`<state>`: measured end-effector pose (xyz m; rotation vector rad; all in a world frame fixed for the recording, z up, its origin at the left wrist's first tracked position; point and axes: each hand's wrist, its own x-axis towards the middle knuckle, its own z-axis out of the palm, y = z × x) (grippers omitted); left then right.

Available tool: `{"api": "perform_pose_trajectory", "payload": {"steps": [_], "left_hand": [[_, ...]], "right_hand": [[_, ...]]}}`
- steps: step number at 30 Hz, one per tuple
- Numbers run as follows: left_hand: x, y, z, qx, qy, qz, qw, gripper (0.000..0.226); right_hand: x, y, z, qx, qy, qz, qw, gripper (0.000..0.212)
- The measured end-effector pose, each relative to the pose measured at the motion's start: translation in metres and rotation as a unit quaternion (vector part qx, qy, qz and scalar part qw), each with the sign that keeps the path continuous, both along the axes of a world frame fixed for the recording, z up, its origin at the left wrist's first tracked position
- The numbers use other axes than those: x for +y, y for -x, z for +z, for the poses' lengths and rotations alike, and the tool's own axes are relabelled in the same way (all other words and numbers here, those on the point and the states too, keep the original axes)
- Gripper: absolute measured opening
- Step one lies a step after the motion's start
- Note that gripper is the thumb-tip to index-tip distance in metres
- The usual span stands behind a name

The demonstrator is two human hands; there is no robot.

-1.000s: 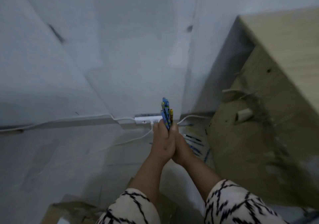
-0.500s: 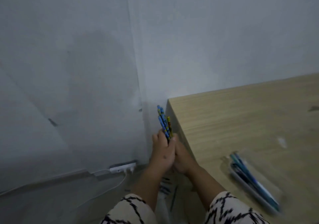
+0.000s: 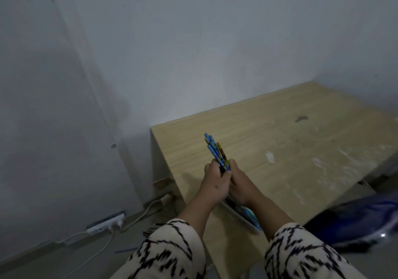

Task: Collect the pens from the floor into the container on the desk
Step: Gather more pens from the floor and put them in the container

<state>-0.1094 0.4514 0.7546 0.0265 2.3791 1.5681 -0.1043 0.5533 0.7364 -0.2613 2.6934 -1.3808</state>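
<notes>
1. head view: the left hand and the right hand are pressed together above the near left part of the wooden desk, fingers curled round one bundle of pens.
2. both hands grip the lower ends of the bundle; the pens stick up and away from the grip, mostly blue-patterned, with one darker yellow-marked one on the right side of the bunch.
3. just below and behind the grip, under the right wrist, lies the container on the desk, a shallow pale tray with blue pens in it; the wrists hide most of it.
4. well below and left of the grip, on the floor, a thin blue pen lies by the left sleeve; further dark pieces near the sleeve's upper edge are too blurred to tell.
5. further left of the grip, a white power strip sits at the foot of the wall with white cables running from it.
6. right of and below the grip, a dark blue bag rests at the desk's near edge, beside the right sleeve.
</notes>
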Motion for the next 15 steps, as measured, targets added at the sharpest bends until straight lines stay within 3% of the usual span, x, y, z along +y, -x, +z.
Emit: {"api": "perform_pose_trajectory", "payload": {"steps": [3, 8, 15], "left_hand": [[0.020, 0.002, -0.012, -0.030, 0.055, -0.071, 0.996, 0.025], [0.035, -0.007, -0.032, -0.051, 0.173, -0.172, 0.968, 0.045], [0.030, -0.010, -0.055, -0.033, 0.260, -0.203, 0.944, 0.030]], "right_hand": [[0.028, -0.001, -0.013, -0.037, -0.041, -0.034, 0.998, 0.013], [0.055, -0.011, -0.046, -0.117, -0.110, -0.056, 0.985, 0.006], [0.061, -0.018, -0.072, -0.147, -0.201, -0.028, 0.968, 0.006]]}}
